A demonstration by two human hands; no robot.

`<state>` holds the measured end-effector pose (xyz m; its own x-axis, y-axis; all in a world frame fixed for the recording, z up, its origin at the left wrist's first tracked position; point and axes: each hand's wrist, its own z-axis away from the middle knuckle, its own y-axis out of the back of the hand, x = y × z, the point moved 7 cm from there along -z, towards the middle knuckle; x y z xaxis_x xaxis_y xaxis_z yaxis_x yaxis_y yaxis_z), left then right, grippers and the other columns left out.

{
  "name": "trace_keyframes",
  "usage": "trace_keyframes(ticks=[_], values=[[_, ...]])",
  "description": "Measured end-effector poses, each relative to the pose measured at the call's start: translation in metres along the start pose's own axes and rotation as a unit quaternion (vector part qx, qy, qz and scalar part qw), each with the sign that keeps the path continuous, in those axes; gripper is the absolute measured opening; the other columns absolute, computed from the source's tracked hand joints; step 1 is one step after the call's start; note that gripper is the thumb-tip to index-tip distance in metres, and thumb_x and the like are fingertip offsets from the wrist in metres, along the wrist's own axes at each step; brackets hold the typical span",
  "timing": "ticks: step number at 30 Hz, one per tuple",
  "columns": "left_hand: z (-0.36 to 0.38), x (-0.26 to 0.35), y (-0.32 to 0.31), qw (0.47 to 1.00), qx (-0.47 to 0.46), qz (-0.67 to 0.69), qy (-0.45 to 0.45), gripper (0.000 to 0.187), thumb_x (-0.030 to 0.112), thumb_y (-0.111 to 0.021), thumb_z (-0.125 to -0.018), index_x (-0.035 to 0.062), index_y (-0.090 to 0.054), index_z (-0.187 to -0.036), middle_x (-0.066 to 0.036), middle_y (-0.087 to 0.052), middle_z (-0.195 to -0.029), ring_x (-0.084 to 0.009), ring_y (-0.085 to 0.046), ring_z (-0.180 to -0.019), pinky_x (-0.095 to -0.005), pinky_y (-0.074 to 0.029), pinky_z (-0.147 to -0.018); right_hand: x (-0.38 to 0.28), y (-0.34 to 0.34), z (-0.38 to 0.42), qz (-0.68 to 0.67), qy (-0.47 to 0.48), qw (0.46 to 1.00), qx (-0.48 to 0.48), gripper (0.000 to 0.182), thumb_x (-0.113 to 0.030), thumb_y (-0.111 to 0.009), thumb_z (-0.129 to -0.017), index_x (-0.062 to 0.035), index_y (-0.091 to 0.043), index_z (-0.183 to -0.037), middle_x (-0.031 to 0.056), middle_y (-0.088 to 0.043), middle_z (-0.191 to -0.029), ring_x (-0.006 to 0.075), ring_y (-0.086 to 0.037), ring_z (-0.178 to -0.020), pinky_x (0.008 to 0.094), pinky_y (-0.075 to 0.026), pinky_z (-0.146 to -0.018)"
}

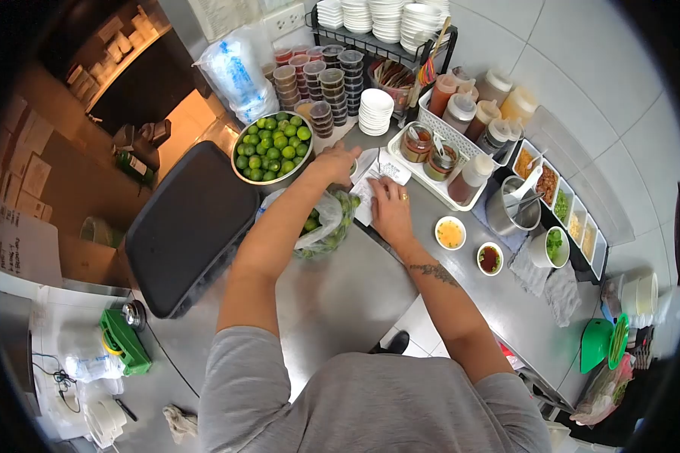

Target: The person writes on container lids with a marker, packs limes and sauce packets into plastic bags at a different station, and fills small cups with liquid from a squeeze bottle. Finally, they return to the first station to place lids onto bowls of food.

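My left hand (334,164) reaches past the rim of a steel bowl (238,167) heaped with green limes (276,147). Its fingers point toward some printed paper slips (363,198), and part of them is hard to make out. A small white rim shows just beside these fingertips. My right hand (391,205), with a ring on one finger, rests on the slips with its fingers stretched out. Under my left forearm sits a clear plastic bag (329,223) of more limes, partly hidden by the arm.
A black tray (193,226) lies at the left. Stacked sauce cups (332,90) and white dishes (375,109) stand behind. To the right are a white basket (431,177) of jars, two sauce bowls (450,232), a steel pot (512,208) and a topping rack (567,204).
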<state>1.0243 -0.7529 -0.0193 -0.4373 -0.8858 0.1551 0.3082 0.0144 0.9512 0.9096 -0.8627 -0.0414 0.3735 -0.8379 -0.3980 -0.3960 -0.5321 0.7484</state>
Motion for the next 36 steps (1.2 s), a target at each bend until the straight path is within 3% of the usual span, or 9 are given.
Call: trace_keyframes(ticks=[10,14,21,24,26,28,31,32,36], values=[[0.099,-0.043,0.142,0.942,0.253,0.215,-0.043,0.070,0.029,-0.077,-0.061,0.0071,-0.044,-0.118,-0.026,-0.058,-0.101,-0.0347,-0.058,-0.094,-0.0399,-0.046,-0.083,0.003,0.001,-0.001,-0.006,-0.002,1.000,-0.006,0.044,-0.007,-0.058,-0.079,-0.0113,-0.052,-0.122,0.0114,-0.048,-0.115,0.0308,-0.045,-0.105,0.0419,-0.039,-0.091],[0.112,-0.098,0.121,0.871,0.352,0.336,0.060,0.073,0.030,-0.080,-0.064,0.0069,-0.036,-0.118,-0.016,-0.054,-0.094,-0.0224,-0.056,-0.093,-0.0325,-0.046,-0.076,-0.001,0.002,0.001,-0.013,-0.005,1.000,-0.017,0.043,-0.007,-0.057,-0.079,-0.0105,-0.052,-0.122,0.0118,-0.048,-0.116,0.0319,-0.045,-0.105,0.0424,-0.039,-0.092],[0.114,-0.133,0.109,0.707,0.524,0.474,-0.014,0.068,0.015,-0.080,-0.069,0.0018,-0.032,-0.116,-0.013,-0.052,-0.103,-0.0203,-0.054,-0.096,-0.0317,-0.045,-0.083,0.000,0.003,-0.001,-0.024,0.008,1.000,-0.006,0.044,-0.005,-0.057,-0.079,-0.0084,-0.051,-0.122,0.0143,-0.049,-0.113,0.0333,-0.045,-0.104,0.0420,-0.038,-0.093],[0.092,-0.120,0.137,0.702,0.511,0.495,0.009,0.070,0.019,-0.079,-0.070,0.0007,-0.033,-0.120,-0.014,-0.053,-0.104,-0.0201,-0.055,-0.095,-0.0308,-0.045,-0.081,0.000,0.002,-0.001,-0.008,0.008,1.000,-0.007,0.045,-0.006,-0.057,-0.078,-0.0084,-0.051,-0.122,0.0134,-0.049,-0.116,0.0322,-0.046,-0.105,0.0429,-0.039,-0.091],[0.047,-0.070,0.190,0.721,0.500,0.468,-0.106,0.072,0.028,-0.079,-0.070,-0.0045,-0.040,-0.121,-0.017,-0.054,-0.108,-0.0224,-0.056,-0.094,-0.0317,-0.045,-0.082,-0.001,0.002,-0.001,-0.007,0.005,1.000,-0.017,0.046,-0.007,-0.057,-0.078,-0.0084,-0.050,-0.124,0.0129,-0.048,-0.117,0.0312,-0.045,-0.107,0.0434,-0.039,-0.090],[0.020,-0.031,0.233,0.767,0.581,0.254,-0.095,0.067,0.044,-0.075,-0.069,0.0026,-0.056,-0.119,-0.022,-0.054,-0.107,-0.0322,-0.054,-0.099,-0.0378,-0.043,-0.089,0.001,0.000,-0.001,-0.008,0.004,1.000,-0.019,0.047,-0.007,-0.058,-0.078,-0.0086,-0.050,-0.124,0.0128,-0.047,-0.118,0.0311,-0.045,-0.107,0.0434,-0.039,-0.090],[-0.023,0.040,0.283,0.750,0.614,0.169,-0.179,0.052,0.038,-0.070,-0.073,0.0074,-0.061,-0.114,-0.024,-0.057,-0.104,-0.0355,-0.055,-0.099,-0.0402,-0.045,-0.087,0.004,0.003,-0.002,-0.017,-0.002,1.000,-0.021,0.048,-0.008,-0.059,-0.077,-0.0093,-0.050,-0.124,0.0123,-0.047,-0.118,0.0308,-0.044,-0.107,0.0431,-0.039,-0.090],[-0.054,0.054,0.296,0.797,0.542,0.192,-0.184,0.073,0.044,-0.070,-0.073,0.0023,-0.046,-0.128,-0.029,-0.043,-0.130,-0.0402,-0.042,-0.121,-0.0414,-0.037,-0.100,0.004,0.004,-0.002,-0.020,-0.004,1.000,-0.024,0.048,-0.008,-0.059,-0.077,-0.0094,-0.050,-0.124,0.0121,-0.047,-0.118,0.0308,-0.044,-0.107,0.0429,-0.039,-0.090],[-0.137,0.081,0.305,0.848,0.498,0.097,-0.153,0.061,0.042,-0.066,-0.077,0.0000,-0.052,-0.118,-0.027,-0.053,-0.115,-0.0397,-0.051,-0.108,-0.0438,-0.041,-0.093,0.007,0.002,-0.003,-0.036,-0.014,0.999,-0.021,0.047,-0.007,-0.059,-0.078,-0.0100,-0.050,-0.124,0.0113,-0.048,-0.118,0.0302,-0.045,-0.108,0.0425,-0.039,-0.091]])
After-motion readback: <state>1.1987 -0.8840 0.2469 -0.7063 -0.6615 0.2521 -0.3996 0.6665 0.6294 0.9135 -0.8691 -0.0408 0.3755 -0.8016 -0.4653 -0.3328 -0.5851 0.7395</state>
